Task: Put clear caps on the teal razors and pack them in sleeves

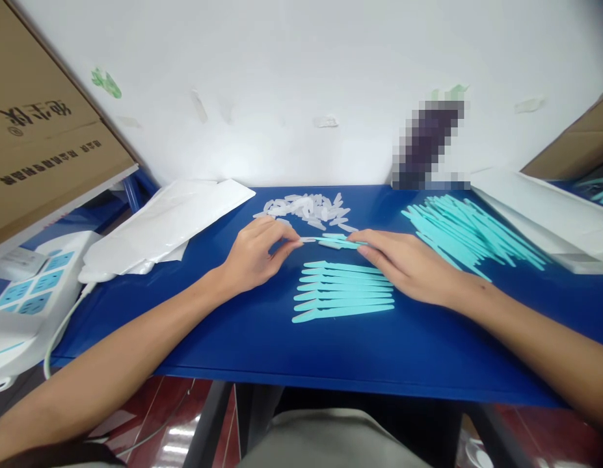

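Plastic, thin and light, is being judged likely to flex: a teal razor stick [341, 242] is being pinched at table centre between the right hand [403, 263] and the left hand [255, 255], which is gripping its clear cap end. Finished sticks [343, 291] are lying at 6 o'clock, loose caps [308, 209] at 12, a teal heap [469, 234] at 3, crowding nothing.

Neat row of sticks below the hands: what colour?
Turquoise sticks, clearest in the head view.

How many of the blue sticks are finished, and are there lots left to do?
Seven capped sticks lie in a neat row in front. The left hand and right hand are holding one more stick between them. A big pile of sticks and a heap of clear caps still wait, so most is left.
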### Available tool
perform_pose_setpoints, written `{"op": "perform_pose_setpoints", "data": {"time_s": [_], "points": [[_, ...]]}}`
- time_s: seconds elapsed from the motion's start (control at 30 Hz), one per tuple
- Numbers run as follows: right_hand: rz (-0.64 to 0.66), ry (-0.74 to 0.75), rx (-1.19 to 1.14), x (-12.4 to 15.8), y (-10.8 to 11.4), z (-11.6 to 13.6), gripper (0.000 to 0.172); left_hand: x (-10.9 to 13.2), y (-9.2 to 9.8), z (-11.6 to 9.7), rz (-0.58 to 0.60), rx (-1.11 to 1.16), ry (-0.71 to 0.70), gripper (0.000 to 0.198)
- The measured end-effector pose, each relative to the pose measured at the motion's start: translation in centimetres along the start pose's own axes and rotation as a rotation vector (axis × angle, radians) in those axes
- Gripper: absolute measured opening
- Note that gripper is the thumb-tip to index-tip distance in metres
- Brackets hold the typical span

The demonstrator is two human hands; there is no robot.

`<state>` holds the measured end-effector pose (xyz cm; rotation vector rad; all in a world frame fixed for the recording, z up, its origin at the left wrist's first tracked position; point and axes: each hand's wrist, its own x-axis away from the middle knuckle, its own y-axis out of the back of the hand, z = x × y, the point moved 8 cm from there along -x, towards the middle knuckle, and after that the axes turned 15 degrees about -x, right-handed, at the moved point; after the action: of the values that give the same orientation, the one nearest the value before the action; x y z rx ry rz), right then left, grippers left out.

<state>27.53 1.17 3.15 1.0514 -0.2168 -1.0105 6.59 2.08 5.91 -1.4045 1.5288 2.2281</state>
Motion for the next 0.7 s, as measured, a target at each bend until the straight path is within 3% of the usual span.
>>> {"op": "perform_pose_setpoints", "data": {"time_s": [0.7], "points": [[0.009, -0.002, 0.100, 0.08, 0.12, -0.17, 0.042, 0.44, -0.58, 0.49, 0.013, 0.095, 0.085, 0.012]]}}
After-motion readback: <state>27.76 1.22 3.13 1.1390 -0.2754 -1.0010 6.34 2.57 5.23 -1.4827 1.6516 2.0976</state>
